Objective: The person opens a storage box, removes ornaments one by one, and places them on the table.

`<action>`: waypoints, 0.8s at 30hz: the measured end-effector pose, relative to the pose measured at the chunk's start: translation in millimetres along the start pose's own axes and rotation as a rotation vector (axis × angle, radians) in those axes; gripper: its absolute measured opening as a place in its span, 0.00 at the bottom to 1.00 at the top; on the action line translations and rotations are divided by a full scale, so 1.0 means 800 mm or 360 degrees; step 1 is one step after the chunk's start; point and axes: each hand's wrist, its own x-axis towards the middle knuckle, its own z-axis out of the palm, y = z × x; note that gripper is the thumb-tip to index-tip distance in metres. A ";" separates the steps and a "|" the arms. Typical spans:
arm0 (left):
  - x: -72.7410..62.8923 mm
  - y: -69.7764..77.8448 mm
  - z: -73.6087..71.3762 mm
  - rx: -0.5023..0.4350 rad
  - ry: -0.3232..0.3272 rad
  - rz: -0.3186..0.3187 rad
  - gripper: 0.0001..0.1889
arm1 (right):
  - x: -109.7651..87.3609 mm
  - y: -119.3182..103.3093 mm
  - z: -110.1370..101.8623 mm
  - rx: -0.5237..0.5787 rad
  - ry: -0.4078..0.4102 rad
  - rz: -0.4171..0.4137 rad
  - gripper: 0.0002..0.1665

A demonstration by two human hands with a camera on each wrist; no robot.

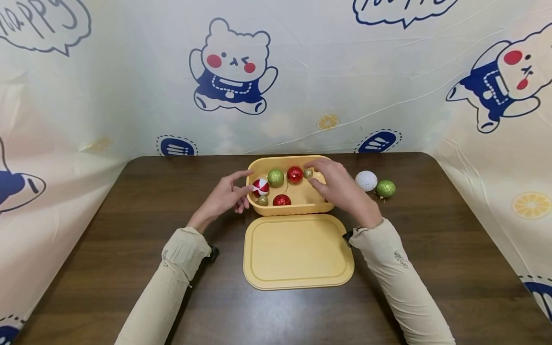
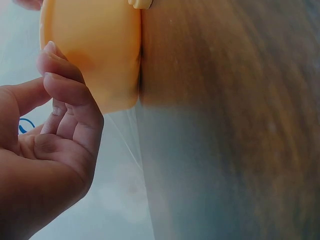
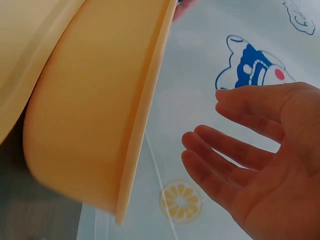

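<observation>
A yellow box [image 1: 297, 209] without its lid holds several ornament balls: a red-and-white striped one [image 1: 260, 187], a green glitter one [image 1: 276, 178], two shiny red ones [image 1: 295, 174] and small gold ones [image 1: 262, 201]. At the box's left end is my left hand [image 1: 226, 194], index finger and thumb reaching to the rim beside the striped ball. Its other fingers bend loosely outside the wall in the left wrist view. Over the right end hovers my right hand [image 1: 338, 184], near a small gold ball [image 1: 308, 173]. Its fingers [image 3: 235, 145] are spread and bare in the right wrist view.
The flat yellow lid [image 1: 298, 251] lies on the brown table [image 1: 207, 297] directly in front of the box. Right of the box, a white speckled ball [image 1: 366, 180] and a green glitter ball [image 1: 385, 189] sit together. A printed cloth [image 1: 302, 67] hangs behind the table.
</observation>
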 end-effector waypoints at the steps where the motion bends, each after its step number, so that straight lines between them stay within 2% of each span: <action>1: 0.000 -0.001 0.000 0.0001 0.0000 0.0003 0.29 | 0.002 -0.002 0.003 -0.0002 0.0004 -0.0029 0.19; 6: 0.002 -0.004 0.000 -0.0001 -0.0003 0.0002 0.29 | 0.006 -0.007 0.019 -0.0036 -0.0043 -0.0136 0.19; 14: 0.004 -0.003 0.001 -0.0023 -0.0008 -0.0025 0.29 | 0.004 -0.007 0.044 -0.0061 -0.0168 -0.0089 0.18; 18: -0.003 0.010 0.002 0.0004 -0.0011 -0.0056 0.29 | 0.005 -0.006 0.054 -0.0037 -0.0242 -0.0066 0.18; 24: -0.015 0.031 0.005 0.0007 -0.0019 -0.0040 0.28 | 0.006 -0.005 0.071 0.0052 -0.0298 -0.0059 0.18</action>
